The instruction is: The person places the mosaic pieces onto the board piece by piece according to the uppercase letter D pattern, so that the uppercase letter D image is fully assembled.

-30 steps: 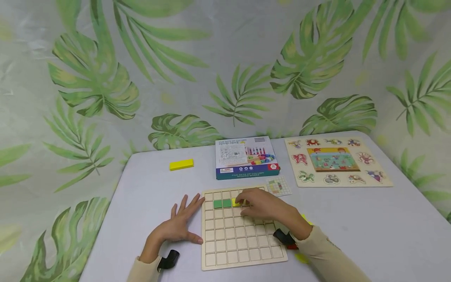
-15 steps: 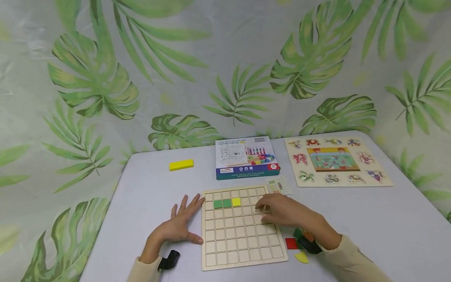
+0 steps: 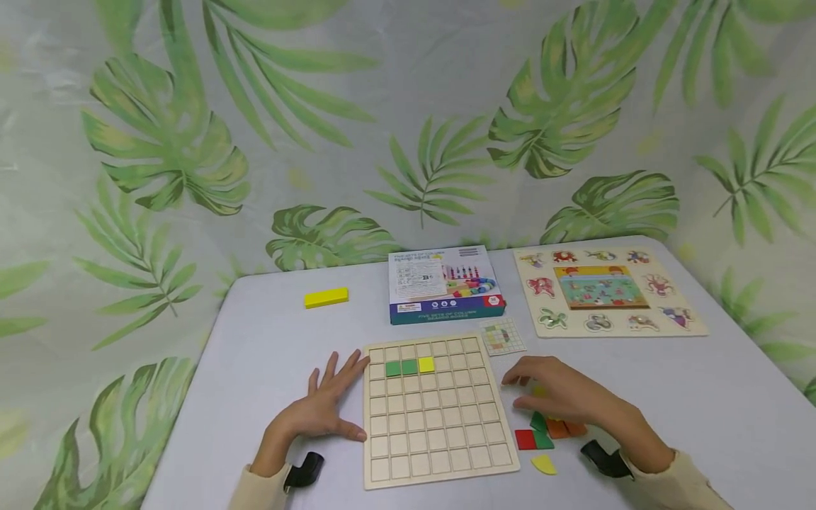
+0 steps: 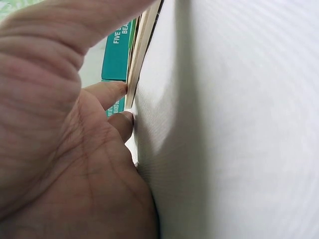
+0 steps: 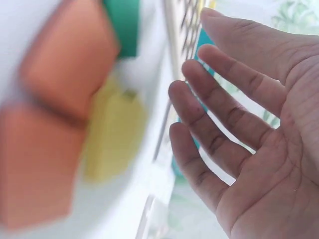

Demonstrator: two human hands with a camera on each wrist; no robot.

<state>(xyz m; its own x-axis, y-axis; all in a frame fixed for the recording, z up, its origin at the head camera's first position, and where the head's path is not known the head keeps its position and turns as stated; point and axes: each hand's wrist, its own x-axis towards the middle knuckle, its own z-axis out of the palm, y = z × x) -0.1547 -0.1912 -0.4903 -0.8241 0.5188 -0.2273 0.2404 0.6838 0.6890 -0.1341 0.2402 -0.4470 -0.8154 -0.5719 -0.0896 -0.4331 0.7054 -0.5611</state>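
Observation:
A wooden grid board [image 3: 442,446] lies on the table between the hands. In its second row sit two green square tiles [image 3: 401,367] and, right beside them, a yellow square tile [image 3: 426,364]. My left hand [image 3: 321,407] rests along the board's left edge, fingers spread, thumb and fingertips touching it. To the right of the board, my right hand [image 3: 561,389] hovers over a small pile of pieces, its fingers relaxed and holding nothing. Under and near it lie a red square [image 3: 525,440], green pieces [image 3: 543,440], orange pieces [image 5: 40,164] and a yellow quarter-round piece [image 3: 544,465].
A small pattern card [image 3: 503,336] lies at the board's upper right corner. Behind it stands a boxed bead set [image 3: 446,285]. A sea-animal peg puzzle [image 3: 608,290] is at the back right, and a yellow block [image 3: 326,297] at the back left.
My right hand has let go of the yellow tile, leaving it in the grid, and has moved right, off the board to above the loose pieces. The left hand stays in place.

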